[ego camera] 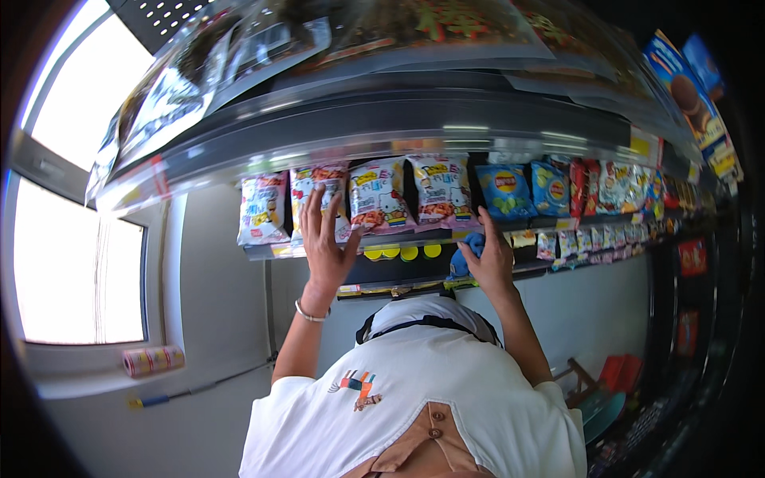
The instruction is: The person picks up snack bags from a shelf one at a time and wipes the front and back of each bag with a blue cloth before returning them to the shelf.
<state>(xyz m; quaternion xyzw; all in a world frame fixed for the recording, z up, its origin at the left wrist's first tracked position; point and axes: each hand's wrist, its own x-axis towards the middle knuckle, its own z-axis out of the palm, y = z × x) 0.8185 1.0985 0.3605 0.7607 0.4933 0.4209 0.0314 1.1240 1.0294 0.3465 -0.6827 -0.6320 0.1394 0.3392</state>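
Several upright snack bags with cartoon prints stand in a row on a dark shelf. My left hand, fingers spread, is in front of a pink and white snack bag; whether it touches the bag cannot be told. To its right stand a second snack bag and a third. My right hand is at the shelf edge, below a blue chip bag, with a blue cloth-like item between thumb and fingers. The far-left bag stands beside my left hand.
Large clear packages lie on the shelf above, whose front edge overhangs the row. Yellow-lidded containers sit below. A window and a labelled roll are at left; a red container is at lower right.
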